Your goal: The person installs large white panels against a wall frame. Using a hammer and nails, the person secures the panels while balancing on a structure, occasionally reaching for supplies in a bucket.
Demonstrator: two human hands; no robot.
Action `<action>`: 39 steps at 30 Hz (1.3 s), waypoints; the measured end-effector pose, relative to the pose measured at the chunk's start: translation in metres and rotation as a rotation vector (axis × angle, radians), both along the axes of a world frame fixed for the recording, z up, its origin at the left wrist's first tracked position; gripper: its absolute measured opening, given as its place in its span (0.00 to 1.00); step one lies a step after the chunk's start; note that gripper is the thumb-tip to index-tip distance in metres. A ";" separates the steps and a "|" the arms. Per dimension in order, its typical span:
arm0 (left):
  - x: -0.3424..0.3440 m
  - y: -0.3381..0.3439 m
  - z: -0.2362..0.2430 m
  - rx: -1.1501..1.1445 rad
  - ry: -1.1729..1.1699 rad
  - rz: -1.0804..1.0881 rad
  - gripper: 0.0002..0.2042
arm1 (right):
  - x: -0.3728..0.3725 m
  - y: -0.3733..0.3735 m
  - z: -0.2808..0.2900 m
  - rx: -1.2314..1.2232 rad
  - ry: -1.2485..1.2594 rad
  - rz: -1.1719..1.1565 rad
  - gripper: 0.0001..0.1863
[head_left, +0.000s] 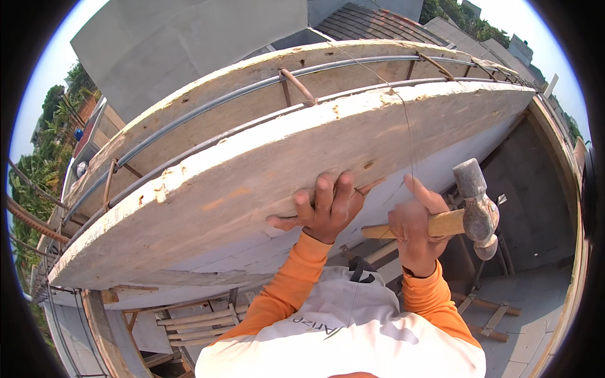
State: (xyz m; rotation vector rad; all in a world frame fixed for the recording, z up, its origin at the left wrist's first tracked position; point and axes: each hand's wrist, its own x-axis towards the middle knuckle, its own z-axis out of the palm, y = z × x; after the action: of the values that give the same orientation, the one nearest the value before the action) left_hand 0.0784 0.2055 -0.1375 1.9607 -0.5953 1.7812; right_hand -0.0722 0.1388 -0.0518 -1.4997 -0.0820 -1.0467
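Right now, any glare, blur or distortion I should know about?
Head view: fisheye bows the board; head view: hard sun nearly washes out its top edge and the white shirt front; head view: right grip looks smeared, likely motion, while the hammer head reads sharper.

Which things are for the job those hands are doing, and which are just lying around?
Looks like part of the job:
hammer, in the right hand
wooden board, against the left hand
thin brown piece beside it; can't tell what

Probably just around:
wooden poles, lower left
tiled roof, behind
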 end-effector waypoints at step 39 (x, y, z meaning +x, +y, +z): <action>0.001 -0.011 -0.003 -0.088 -0.059 -0.136 0.30 | 0.044 0.020 -0.091 0.442 0.039 -0.127 0.09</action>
State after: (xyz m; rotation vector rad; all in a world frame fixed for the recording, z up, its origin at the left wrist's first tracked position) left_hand 0.0794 0.1948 -0.1409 1.7708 -0.6424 1.7561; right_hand -0.0282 0.1585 -0.1425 -1.1319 0.2606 -1.0544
